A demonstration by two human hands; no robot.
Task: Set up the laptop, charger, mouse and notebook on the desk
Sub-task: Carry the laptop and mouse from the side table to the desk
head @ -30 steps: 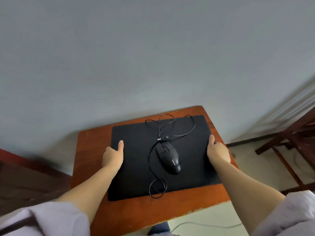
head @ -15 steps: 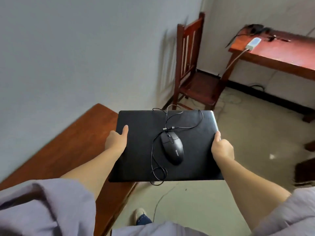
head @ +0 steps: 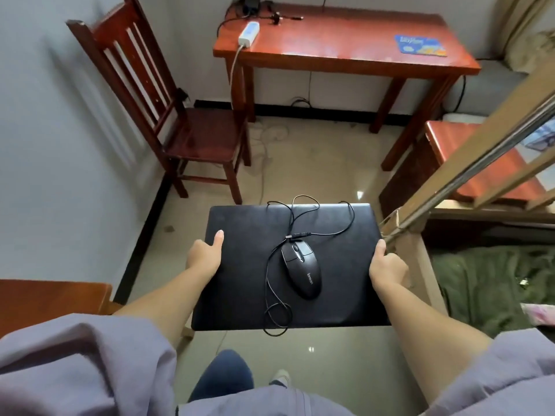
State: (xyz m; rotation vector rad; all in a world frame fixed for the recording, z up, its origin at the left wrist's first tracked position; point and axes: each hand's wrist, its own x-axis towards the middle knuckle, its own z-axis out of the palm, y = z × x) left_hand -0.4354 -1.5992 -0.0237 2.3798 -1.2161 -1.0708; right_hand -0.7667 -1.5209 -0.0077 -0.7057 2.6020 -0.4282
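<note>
I carry a closed black laptop (head: 246,283) flat above the floor. My left hand (head: 204,256) grips its left edge, thumb on the lid. My right hand (head: 387,265) grips its right edge. A black wired mouse (head: 301,270) lies on the lid with its cable (head: 327,232) looped loosely around it. Ahead stands the red wooden desk (head: 345,43). On the desk's left end lie a white power strip (head: 248,33) and a black charger (head: 251,2) with cables. A blue mouse pad (head: 420,45) lies at the desk's right end. No notebook is in view.
A wooden chair (head: 180,124) stands at the left wall by the desk. A bed frame post (head: 468,163) and a green blanket (head: 492,283) are close on my right, a red stool (head: 468,157) behind them. A small table's corner (head: 51,298) shows at left. Glossy floor lies between.
The laptop with the mouse has been lifted off the small table, and I have turned right with it; the view now faces the red desk across the room.
</note>
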